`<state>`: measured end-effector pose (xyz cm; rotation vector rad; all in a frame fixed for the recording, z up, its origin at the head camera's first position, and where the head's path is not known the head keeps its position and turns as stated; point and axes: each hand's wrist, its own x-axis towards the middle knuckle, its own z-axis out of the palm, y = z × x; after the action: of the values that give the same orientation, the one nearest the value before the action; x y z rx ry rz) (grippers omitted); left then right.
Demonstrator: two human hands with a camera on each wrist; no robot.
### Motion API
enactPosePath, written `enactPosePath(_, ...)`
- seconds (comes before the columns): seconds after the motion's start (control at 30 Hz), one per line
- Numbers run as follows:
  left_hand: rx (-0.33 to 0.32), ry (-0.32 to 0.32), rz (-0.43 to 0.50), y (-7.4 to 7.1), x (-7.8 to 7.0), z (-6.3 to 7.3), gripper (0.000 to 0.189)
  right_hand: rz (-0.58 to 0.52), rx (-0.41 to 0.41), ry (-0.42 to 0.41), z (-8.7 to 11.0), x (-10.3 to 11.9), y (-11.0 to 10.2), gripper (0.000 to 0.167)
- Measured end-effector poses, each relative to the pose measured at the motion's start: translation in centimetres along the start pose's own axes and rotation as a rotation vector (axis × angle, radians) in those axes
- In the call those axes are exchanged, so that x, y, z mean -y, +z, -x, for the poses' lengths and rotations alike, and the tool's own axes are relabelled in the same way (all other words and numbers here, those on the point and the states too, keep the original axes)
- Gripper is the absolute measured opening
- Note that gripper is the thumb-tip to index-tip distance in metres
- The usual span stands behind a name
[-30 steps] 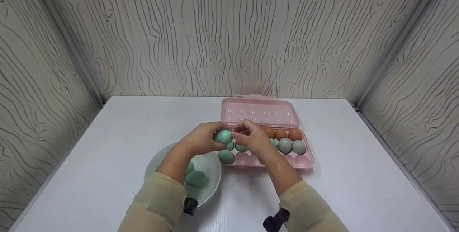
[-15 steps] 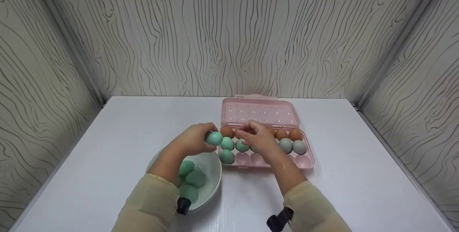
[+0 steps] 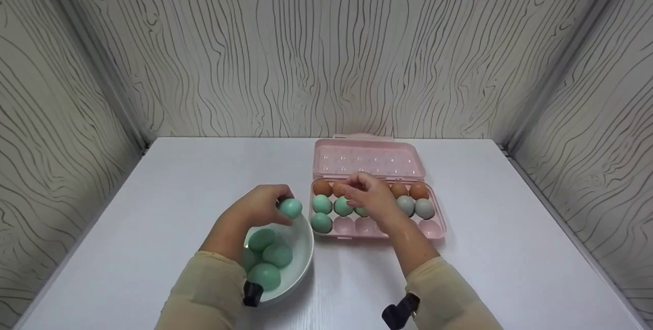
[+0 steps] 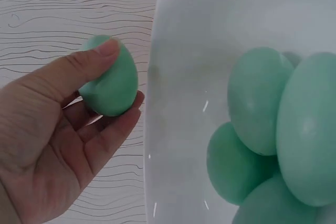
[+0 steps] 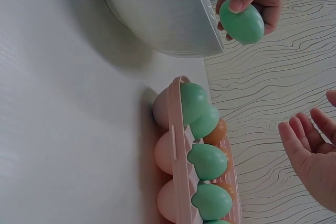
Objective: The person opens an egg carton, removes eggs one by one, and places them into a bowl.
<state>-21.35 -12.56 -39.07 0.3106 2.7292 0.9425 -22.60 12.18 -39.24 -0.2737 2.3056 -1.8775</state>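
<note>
My left hand (image 3: pixel 255 206) pinches a green egg (image 3: pixel 291 208) above the far right rim of a white bowl (image 3: pixel 307 248). In the left wrist view the thumb lies across this egg and the fingers sit behind it. Several more green eggs (image 4: pixel 260 100) lie in the bowl. My right hand (image 3: pixel 373 196), with loosely bent fingers and nothing in them, hovers over a pink egg carton (image 3: pixel 343 237). Brown eggs (image 3: pixel 419 190) fill its back row, partly hidden by that hand. Green and pale grey eggs (image 3: pixel 424 208) make up the middle row. One green egg (image 3: pixel 321 223) sits front left.
Bare pink cups (image 3: pixel 344 226) show along the carton's front row. The carton's lid (image 3: pixel 370 159) is folded back toward the wall. The bowl stands just left of the carton on a white table (image 3: pixel 352 284). Patterned panels (image 3: pixel 326 54) enclose the back and sides.
My left hand has moved left and nearer to me, carrying the green egg from above the carton to the bowl's rim. My right hand has shifted slightly right, away from the egg.
</note>
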Motion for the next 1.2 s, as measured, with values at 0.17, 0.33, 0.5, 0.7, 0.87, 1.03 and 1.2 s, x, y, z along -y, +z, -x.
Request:
enactPosePath(0.17, 0.042, -0.045, -0.048, 0.2, 0.7, 0.0, 0.028, 0.0, 0.006, -0.011, 0.1, 0.2, 0.1, 0.023)
enactPosePath(0.33, 0.082, -0.123, -0.099, 0.5, 1.0, -0.2, 0.034, 0.02, 0.006, -0.019, 0.0, 0.1, 0.1, 0.022)
enactPosePath(0.5, 0.148, -0.228, -0.121, 0.7, 0.5, -0.3, 0.042, 0.047, 0.008, -0.027, 0.1, 0.2, 0.1, 0.02)
enactPosePath(0.7, 0.193, -0.322, -0.118, 0.9, -0.2, -0.4, 0.041, 0.042, 0.01, -0.005, 0.1, 0.2, 0.0, 0.02)
enactPosePath(0.87, 0.204, -0.351, -0.129, 0.9, -0.4, -0.3, 0.032, 0.06, 0.005, 0.003, 0.1, 0.2, 0.0, 0.02)
enactPosePath(1.03, 0.195, -0.438, -0.042, 1.0, -0.6, 0.0, 0.024, 0.071, 0.017, -0.007, 0.1, 0.1, 0.0, 0.023)
enactPosePath(1.2, 0.184, -0.436, -0.048, 0.9, -0.8, 0.1, 0.024, 0.073, 0.027, -0.01, 0.1, 0.0, -0.2, 0.022)
